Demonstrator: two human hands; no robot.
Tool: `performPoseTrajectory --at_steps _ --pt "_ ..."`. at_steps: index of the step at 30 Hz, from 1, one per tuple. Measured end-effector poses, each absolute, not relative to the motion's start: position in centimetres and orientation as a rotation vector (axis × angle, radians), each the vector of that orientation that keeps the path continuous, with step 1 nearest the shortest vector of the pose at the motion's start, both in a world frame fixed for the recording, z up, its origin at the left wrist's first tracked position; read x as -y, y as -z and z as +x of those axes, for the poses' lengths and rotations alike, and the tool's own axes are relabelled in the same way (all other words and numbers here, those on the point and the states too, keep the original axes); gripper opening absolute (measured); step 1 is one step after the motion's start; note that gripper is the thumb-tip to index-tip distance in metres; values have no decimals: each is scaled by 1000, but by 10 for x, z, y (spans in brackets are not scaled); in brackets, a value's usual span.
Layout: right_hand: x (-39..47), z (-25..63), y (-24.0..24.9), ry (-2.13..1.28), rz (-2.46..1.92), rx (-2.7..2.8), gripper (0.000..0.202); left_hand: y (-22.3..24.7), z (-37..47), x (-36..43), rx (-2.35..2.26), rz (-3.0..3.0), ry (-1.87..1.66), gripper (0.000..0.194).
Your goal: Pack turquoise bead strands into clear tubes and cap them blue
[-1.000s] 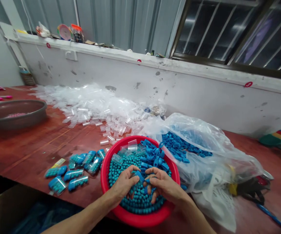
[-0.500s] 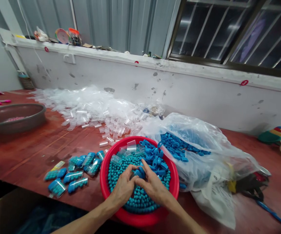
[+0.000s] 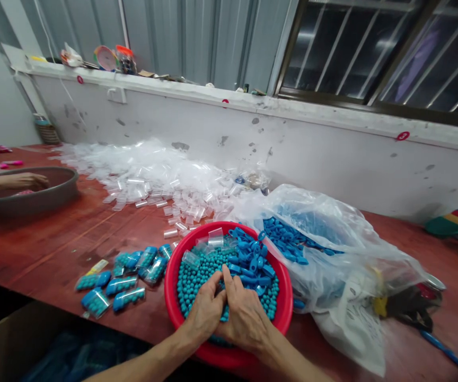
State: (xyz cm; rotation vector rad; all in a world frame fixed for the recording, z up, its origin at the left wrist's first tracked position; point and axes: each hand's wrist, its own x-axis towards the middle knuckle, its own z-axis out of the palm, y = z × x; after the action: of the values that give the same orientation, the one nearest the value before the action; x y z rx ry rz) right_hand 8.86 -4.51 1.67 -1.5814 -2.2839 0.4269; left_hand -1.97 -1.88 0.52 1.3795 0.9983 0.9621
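Over a red basin (image 3: 171, 281) of teal beads (image 3: 209, 265), my left hand (image 3: 205, 305) and my right hand (image 3: 247, 313) are pressed together with fingers curled inward. Whatever lies between them is hidden behind the fingers. Blue plastic caps (image 3: 253, 254) are heaped on the beads just beyond my right hand. Several short clear tubes (image 3: 216, 237) rest at the basin's far side. Left of the basin, bead-filled clear tubes with blue caps (image 3: 121, 285) lie on the table.
A large pile of clear tubes (image 3: 153, 164) covers the back of the red table (image 3: 62, 228). On the right sits a clear plastic bag (image 3: 340, 228) with more blue caps. Another person's hand (image 3: 30, 181) reaches into a grey basin (image 3: 50, 196) at far left.
My right hand has turned over and closed toward my left; the blue piece seen between them is now hidden. Another person's hand has come into the grey basin.
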Motion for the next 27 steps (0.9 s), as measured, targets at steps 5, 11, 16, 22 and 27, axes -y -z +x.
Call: performPoseTrajectory --at_steps 5,11,16,22,27 --pt "42 100 -12 -797 -1461 2066 94 -3 -19 17 -958 1294 -940 18" --pt "29 123 -7 -1622 -1063 1439 103 -9 -30 15 -791 1007 -730 46" --pt "30 119 -10 -1529 -1180 1578 93 -9 -37 13 -818 1003 -780 44" --pt "41 103 -10 -913 -1487 1958 100 -11 -33 15 -811 1025 -904 53" --pt "47 89 -7 -699 -1522 1989 78 -16 -29 20 -917 1096 -916 36"
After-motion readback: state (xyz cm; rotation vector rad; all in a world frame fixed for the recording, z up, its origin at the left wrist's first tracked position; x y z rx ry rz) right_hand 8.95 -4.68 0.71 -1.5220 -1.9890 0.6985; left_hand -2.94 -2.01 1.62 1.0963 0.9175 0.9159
